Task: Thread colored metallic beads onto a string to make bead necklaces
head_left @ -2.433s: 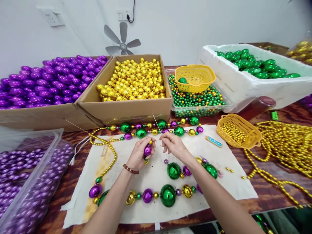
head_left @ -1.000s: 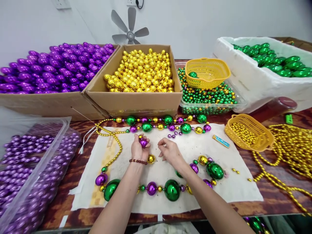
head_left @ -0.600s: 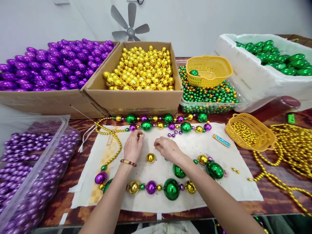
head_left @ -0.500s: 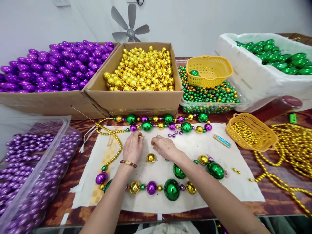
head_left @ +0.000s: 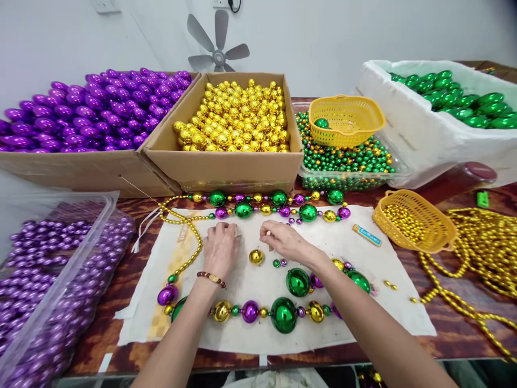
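Note:
My left hand [head_left: 220, 247] is over the white cloth [head_left: 153, 310], fingers curled forward and closed; whatever they hold is hidden. Across from it, my right hand [head_left: 283, 241] is pinched, thumb against fingers, and I cannot make out anything in it. A loose gold ball bead [head_left: 256, 257] lies between the hands. Just below my right hand sit a small green bead [head_left: 277, 263] and a small purple bead [head_left: 283, 262]. A strung bead necklace loops around both hands, with a large green bead [head_left: 284, 315] in the near row and a gold bead strand [head_left: 197, 237] at the left.
Boxes of purple beads [head_left: 84, 110] and gold beads [head_left: 238, 116] stand at the back. Right of them are a yellow basket [head_left: 346, 137] and a white foam box [head_left: 398, 129]. Another basket [head_left: 438, 237] holds small gold beads. A clear bin [head_left: 60, 264] of purple beads is at left.
My right hand has shifted slightly right, and the small green and purple beads below it now show more fully. My left fingers have turned downward; the gold bit seen at their tips no longer shows.

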A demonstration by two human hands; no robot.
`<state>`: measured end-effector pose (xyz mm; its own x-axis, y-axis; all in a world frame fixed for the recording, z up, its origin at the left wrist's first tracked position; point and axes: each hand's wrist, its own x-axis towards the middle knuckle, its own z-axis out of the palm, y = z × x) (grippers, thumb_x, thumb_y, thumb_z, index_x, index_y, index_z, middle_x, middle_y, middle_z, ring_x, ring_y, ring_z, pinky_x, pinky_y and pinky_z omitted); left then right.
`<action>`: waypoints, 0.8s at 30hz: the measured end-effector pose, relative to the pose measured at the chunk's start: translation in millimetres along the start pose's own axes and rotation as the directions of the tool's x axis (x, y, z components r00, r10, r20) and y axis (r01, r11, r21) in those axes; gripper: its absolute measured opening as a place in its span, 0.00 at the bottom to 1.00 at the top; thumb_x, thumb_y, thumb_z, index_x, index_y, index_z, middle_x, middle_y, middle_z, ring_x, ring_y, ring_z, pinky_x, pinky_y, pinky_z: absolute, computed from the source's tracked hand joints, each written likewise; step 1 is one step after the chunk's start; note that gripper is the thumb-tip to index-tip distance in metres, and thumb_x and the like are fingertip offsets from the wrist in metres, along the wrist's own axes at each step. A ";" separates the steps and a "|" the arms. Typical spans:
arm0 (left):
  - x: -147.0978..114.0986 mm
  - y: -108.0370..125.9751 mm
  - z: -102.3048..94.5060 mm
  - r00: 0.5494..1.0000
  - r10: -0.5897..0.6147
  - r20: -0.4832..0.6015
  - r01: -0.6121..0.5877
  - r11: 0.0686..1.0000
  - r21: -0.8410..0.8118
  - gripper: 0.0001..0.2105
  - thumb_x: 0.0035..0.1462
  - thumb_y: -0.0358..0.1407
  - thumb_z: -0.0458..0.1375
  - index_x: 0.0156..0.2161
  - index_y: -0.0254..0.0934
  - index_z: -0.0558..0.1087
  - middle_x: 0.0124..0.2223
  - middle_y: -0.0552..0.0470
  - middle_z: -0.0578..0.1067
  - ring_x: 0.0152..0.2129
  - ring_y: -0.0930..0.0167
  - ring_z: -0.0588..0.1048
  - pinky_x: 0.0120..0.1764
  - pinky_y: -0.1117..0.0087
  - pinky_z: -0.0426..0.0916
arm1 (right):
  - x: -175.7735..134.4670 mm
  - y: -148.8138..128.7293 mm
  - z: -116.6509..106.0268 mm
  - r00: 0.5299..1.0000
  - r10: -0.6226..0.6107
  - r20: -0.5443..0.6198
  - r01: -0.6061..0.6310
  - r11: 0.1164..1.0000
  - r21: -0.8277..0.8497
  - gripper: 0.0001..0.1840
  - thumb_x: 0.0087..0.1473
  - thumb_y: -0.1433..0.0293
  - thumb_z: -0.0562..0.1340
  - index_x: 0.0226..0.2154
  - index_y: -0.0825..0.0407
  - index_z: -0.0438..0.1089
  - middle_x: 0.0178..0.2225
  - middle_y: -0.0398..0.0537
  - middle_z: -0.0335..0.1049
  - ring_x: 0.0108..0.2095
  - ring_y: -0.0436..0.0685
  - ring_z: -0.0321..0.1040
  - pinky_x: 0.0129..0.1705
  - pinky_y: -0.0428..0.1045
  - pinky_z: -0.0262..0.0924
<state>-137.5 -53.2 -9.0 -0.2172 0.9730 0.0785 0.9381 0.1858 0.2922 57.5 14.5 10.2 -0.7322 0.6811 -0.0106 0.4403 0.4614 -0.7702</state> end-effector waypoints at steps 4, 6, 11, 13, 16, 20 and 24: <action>-8.1 21.1 -17.9 0.990 0.139 0.035 -0.101 0.847 -0.521 0.14 0.63 0.37 0.50 0.51 0.41 0.72 0.50 0.43 0.72 0.50 0.58 0.68 0.53 0.57 0.60 | -11.6 -9.7 -17.8 0.998 -0.033 -0.048 0.041 0.987 0.155 0.05 0.60 0.75 0.55 0.33 0.51 0.64 0.33 0.40 0.65 0.26 0.48 0.64 0.34 0.45 0.57; -11.5 34.7 -23.0 0.967 0.235 0.104 -0.058 0.594 -0.803 0.15 0.63 0.38 0.52 0.53 0.42 0.71 0.52 0.45 0.73 0.51 0.60 0.69 0.54 0.60 0.60 | -15.7 -14.4 -25.4 0.996 -0.037 -0.077 0.053 0.974 0.220 0.05 0.60 0.74 0.55 0.32 0.51 0.64 0.32 0.40 0.64 0.26 0.48 0.63 0.33 0.44 0.57; -11.6 59.2 -24.9 0.960 0.244 0.134 0.046 0.337 -0.941 0.15 0.57 0.36 0.60 0.51 0.42 0.74 0.52 0.46 0.73 0.49 0.62 0.70 0.52 0.63 0.62 | -24.3 -23.6 -41.3 0.991 -0.024 -0.131 0.071 0.925 0.372 0.05 0.60 0.72 0.57 0.32 0.51 0.64 0.27 0.38 0.62 0.24 0.47 0.61 0.28 0.43 0.55; -9.6 63.8 -24.6 0.961 0.252 0.112 0.008 0.379 -0.925 0.10 0.57 0.37 0.60 0.44 0.41 0.77 0.48 0.47 0.74 0.47 0.62 0.70 0.51 0.64 0.62 | -26.0 -26.8 -44.7 0.990 -0.025 -0.139 0.084 0.893 0.443 0.05 0.61 0.71 0.56 0.32 0.50 0.64 0.25 0.36 0.61 0.22 0.46 0.61 0.26 0.43 0.55; -8.4 66.9 -23.8 0.939 0.323 0.115 -0.027 0.403 -0.915 0.08 0.59 0.38 0.58 0.38 0.38 0.77 0.42 0.48 0.74 0.43 0.65 0.70 0.49 0.65 0.63 | -25.6 -33.2 -48.3 0.987 -0.031 -0.158 0.115 0.823 0.556 0.05 0.63 0.71 0.53 0.34 0.50 0.61 0.25 0.37 0.64 0.21 0.46 0.65 0.25 0.43 0.57; -11.3 65.1 -25.3 0.929 0.341 0.140 0.001 0.379 -0.925 0.08 0.61 0.37 0.57 0.42 0.37 0.75 0.42 0.48 0.75 0.41 0.66 0.71 0.48 0.65 0.64 | -26.2 -47.8 -62.5 0.975 -0.038 -0.219 0.180 0.714 0.677 0.05 0.62 0.69 0.54 0.33 0.50 0.60 0.29 0.40 0.66 0.27 0.48 0.68 0.28 0.44 0.62; -16.4 63.7 -42.0 0.934 0.323 0.152 0.007 0.410 -0.912 0.07 0.61 0.37 0.57 0.41 0.37 0.76 0.42 0.48 0.76 0.42 0.66 0.72 0.48 0.65 0.64 | -33.4 -66.4 -90.3 0.938 -0.086 -0.337 0.334 0.488 0.806 0.05 0.62 0.69 0.58 0.33 0.50 0.62 0.29 0.39 0.66 0.25 0.47 0.67 0.27 0.44 0.64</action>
<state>-85.6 -63.1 48.3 0.1408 0.9898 0.0225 0.1370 -0.0420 0.9897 99.6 12.5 119.3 -0.5497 0.7901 0.2713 -0.4490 -0.0056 -0.8935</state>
